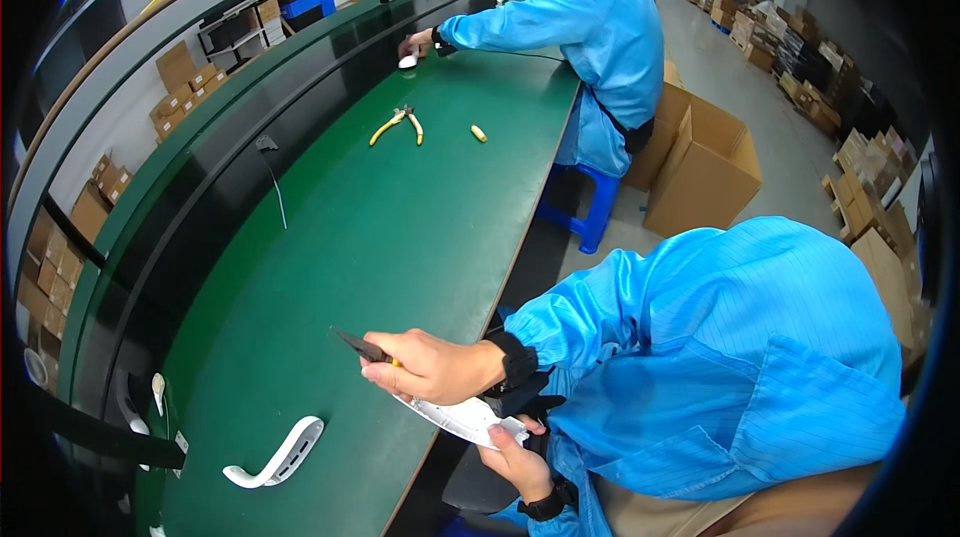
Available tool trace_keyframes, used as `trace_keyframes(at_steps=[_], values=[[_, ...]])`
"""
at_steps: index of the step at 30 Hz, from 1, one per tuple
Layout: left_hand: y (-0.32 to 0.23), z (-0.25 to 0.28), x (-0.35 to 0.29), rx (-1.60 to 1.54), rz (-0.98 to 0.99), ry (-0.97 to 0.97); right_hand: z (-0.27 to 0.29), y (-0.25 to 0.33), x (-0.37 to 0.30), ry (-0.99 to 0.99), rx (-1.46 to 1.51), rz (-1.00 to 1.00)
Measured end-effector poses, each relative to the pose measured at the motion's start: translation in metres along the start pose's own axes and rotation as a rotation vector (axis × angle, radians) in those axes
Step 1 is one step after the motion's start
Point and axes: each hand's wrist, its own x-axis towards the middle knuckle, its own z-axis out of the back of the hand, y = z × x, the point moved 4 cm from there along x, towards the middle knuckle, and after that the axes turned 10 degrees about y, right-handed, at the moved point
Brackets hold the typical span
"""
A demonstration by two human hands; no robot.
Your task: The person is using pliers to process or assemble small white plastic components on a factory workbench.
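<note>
My right hand (435,369) is closed around pliers (358,345) with dark, tapering jaws and a bit of yellow grip showing; most of the handle is hidden in the fist. Just below it, near the bench edge, a curved white plastic shell (462,420) is gripped by my left hand (518,465), thumb on top. The shell's upper end passes behind the right hand, so I cannot tell whether the jaws touch it. On the green bench (360,267) lies another curved white plastic piece (285,457) with dark slots along it.
Yellow-handled pliers (400,124) and a short yellow piece (478,134) lie farther along the bench. A co-worker in blue (610,47) reaches over a white part (408,62). Small white parts (158,394) sit by a black post (110,432). Cardboard boxes (705,162) stand right.
</note>
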Motion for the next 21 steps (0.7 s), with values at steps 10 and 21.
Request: trace_keyframes(at_steps=[10,21], values=[[-0.004,-0.004,0.002,0.06,0.055,-0.092,0.002,0.0,-0.013,0.014,-0.121,0.023],[0.004,0.007,-0.001,0.007,0.008,0.034,-0.003,-0.002,-0.012,0.012,-0.299,0.18]])
